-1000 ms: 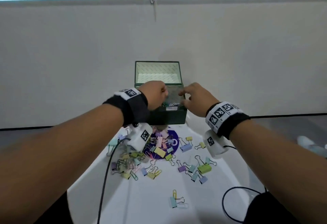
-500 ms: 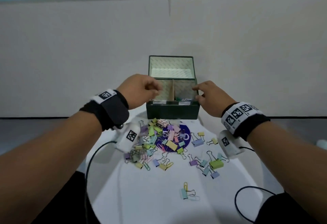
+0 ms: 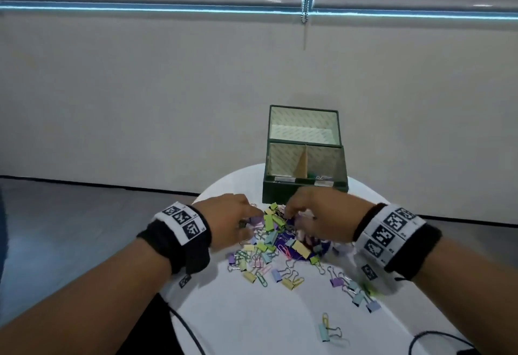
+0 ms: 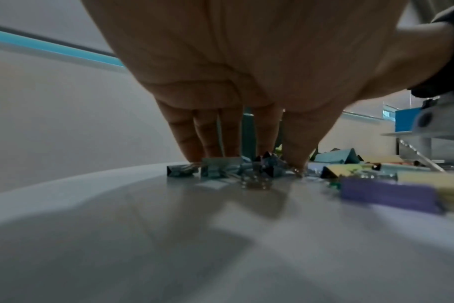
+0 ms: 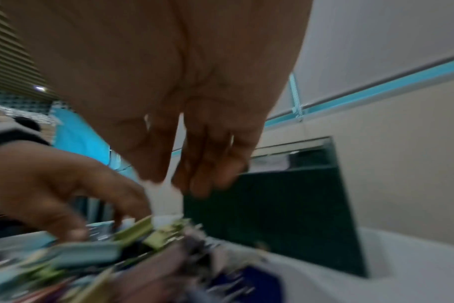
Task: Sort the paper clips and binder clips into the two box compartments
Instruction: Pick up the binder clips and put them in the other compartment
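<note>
A dark green box stands open at the back of the white round table, with its lid raised. A card divider splits it in two, and a few clips show in the right compartment. In front of the box lies a pile of pastel binder clips and paper clips. My left hand reaches into the pile's left side; in the left wrist view its straight fingers and thumb touch clips on the table. My right hand hangs just above the pile's far side, fingers pointing down, with nothing seen in them.
More binder clips are scattered at the right, and a few lie near the front edge. Black cables run over the table's left and right front edges. A plain wall is close behind the box.
Both hands have come back from the top of the box and dropped to the clip pile in front of it. The head view has shifted, so the box now sits further right.
</note>
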A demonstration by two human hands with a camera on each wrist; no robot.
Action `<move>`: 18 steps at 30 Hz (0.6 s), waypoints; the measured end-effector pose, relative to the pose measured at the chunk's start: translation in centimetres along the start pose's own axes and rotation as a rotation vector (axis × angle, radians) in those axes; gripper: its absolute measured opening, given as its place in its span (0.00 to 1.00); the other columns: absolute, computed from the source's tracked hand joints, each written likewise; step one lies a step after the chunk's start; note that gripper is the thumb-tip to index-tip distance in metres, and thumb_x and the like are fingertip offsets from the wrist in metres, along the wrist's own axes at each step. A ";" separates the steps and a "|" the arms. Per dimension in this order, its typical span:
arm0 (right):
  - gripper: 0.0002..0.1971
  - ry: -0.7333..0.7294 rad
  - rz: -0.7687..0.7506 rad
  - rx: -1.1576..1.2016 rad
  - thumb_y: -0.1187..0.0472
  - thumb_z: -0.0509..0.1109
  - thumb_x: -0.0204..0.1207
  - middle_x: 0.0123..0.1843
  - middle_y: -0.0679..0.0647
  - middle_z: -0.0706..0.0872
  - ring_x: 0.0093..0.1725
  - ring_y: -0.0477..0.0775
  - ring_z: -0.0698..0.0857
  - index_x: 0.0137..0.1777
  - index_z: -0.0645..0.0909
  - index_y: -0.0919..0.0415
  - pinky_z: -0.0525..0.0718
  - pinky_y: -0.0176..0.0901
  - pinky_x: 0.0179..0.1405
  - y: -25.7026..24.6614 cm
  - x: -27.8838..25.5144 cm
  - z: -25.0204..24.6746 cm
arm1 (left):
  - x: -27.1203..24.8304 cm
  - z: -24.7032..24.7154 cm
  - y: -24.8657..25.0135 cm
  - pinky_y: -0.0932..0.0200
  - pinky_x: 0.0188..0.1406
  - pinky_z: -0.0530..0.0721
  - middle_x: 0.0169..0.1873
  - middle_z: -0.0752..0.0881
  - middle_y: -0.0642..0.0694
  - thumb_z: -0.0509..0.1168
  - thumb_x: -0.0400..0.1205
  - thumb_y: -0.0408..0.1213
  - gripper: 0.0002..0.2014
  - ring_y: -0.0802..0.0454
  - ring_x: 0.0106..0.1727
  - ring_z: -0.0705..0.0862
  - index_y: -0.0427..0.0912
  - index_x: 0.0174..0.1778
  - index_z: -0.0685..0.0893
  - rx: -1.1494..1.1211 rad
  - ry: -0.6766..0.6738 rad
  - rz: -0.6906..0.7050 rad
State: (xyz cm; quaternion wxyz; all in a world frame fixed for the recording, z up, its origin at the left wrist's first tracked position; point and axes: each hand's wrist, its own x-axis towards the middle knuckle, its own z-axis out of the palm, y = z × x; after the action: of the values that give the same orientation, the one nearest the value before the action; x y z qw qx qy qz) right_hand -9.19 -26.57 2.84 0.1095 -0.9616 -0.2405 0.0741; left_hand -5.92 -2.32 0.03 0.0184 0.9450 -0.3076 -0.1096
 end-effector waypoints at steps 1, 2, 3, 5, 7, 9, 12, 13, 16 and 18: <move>0.16 -0.143 0.006 -0.045 0.47 0.69 0.79 0.62 0.44 0.81 0.61 0.48 0.78 0.67 0.81 0.42 0.83 0.51 0.62 -0.6 0.1 0.7 | 0.2 0.1 -0.1 0.48 0.62 0.81 0.58 0.80 0.55 0.59 0.83 0.53 0.16 0.51 0.60 0.80 0.66 0.68 0.77 -0.006 -0.004 -0.019; 0.20 -0.219 0.011 -0.123 0.42 0.69 0.78 0.63 0.44 0.80 0.63 0.49 0.76 0.70 0.79 0.42 0.82 0.52 0.62 -0.9 0.1 1.3 | 0.3 0.2 -0.2 0.48 0.63 0.80 0.59 0.80 0.53 0.59 0.84 0.52 0.16 0.50 0.61 0.80 0.65 0.69 0.77 -0.013 -0.004 -0.040; 0.22 -0.242 0.018 -0.202 0.39 0.68 0.78 0.64 0.45 0.79 0.63 0.50 0.74 0.70 0.78 0.42 0.81 0.52 0.61 -1.0 0.1 1.7 | 0.4 0.2 -0.2 0.48 0.63 0.80 0.59 0.80 0.53 0.58 0.85 0.52 0.16 0.50 0.61 0.80 0.64 0.69 0.78 -0.020 -0.001 -0.058; 0.21 -0.235 0.042 -0.306 0.39 0.67 0.78 0.63 0.47 0.79 0.61 0.52 0.73 0.69 0.78 0.43 0.79 0.51 0.57 -1.1 0.0 2.0 | 0.6 0.3 -0.4 0.49 0.62 0.79 0.59 0.80 0.53 0.57 0.86 0.51 0.15 0.49 0.62 0.80 0.62 0.67 0.79 -0.030 0.017 -0.074; 0.20 -0.224 0.075 -0.343 0.39 0.67 0.78 0.63 0.49 0.78 0.61 0.53 0.73 0.68 0.78 0.43 0.77 0.50 0.56 -0.9 -0.1 2.0 | 0.7 0.4 -0.6 0.50 0.61 0.79 0.59 0.81 0.53 0.57 0.86 0.50 0.15 0.49 0.62 0.80 0.59 0.67 0.80 -0.027 0.036 -0.083; 0.19 -0.174 0.068 -0.337 0.39 0.68 0.78 0.63 0.48 0.76 0.62 0.53 0.73 0.66 0.79 0.42 0.76 0.51 0.60 -1.1 -0.4 2.0 | 0.7 0.4 -0.7 0.52 0.59 0.79 0.59 0.80 0.53 0.57 0.86 0.50 0.15 0.49 0.62 0.79 0.57 0.66 0.81 -0.018 0.090 -0.064; 0.17 -0.104 -0.015 -0.306 0.43 0.68 0.80 0.62 0.47 0.77 0.61 0.53 0.74 0.68 0.79 0.41 0.75 0.51 0.59 -1.7 -0.5 2.4 | 0.3 0.2 -0.3 0.58 0.55 0.77 0.56 0.79 0.56 0.60 0.85 0.48 0.11 0.54 0.59 0.77 0.59 0.59 0.85 -0.034 0.194 0.032; 0.16 -0.101 -0.048 -0.284 0.46 0.69 0.80 0.61 0.47 0.77 0.61 0.54 0.74 0.67 0.80 0.40 0.75 0.50 0.58 -2.0 -0.3 2.5 | 0.1 0.2 -0.2 0.59 0.55 0.77 0.54 0.78 0.57 0.62 0.84 0.46 0.10 0.56 0.58 0.76 0.59 0.57 0.86 -0.043 0.192 0.070; 0.17 -0.110 -0.125 -0.240 0.53 0.72 0.79 0.58 0.48 0.80 0.58 0.55 0.77 0.66 0.83 0.37 0.75 0.48 0.53 -2.4 -0.1 2.9 | -0.7 0.3 0.7 0.57 0.55 0.79 0.47 0.77 0.61 0.65 0.80 0.45 0.09 0.62 0.53 0.73 0.60 0.53 0.88 -0.093 0.143 0.157; 0.14 -0.104 -0.140 -0.254 0.52 0.72 0.79 0.56 0.48 0.82 0.56 0.55 0.81 0.63 0.86 0.39 0.78 0.47 0.52 -2.4 -0.1 2.8 | -1.3 0.5 1.2 0.57 0.55 0.80 0.46 0.78 0.59 0.65 0.79 0.41 0.12 0.61 0.53 0.75 0.61 0.53 0.89 -0.137 0.122 0.193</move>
State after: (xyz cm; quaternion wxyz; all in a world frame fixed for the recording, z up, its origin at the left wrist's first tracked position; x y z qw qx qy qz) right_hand -10.88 -24.01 0.75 -0.0206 -0.9434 -0.3200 0.0848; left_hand -7.76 -2.45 -0.11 0.1121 0.9124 -0.3872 -0.0707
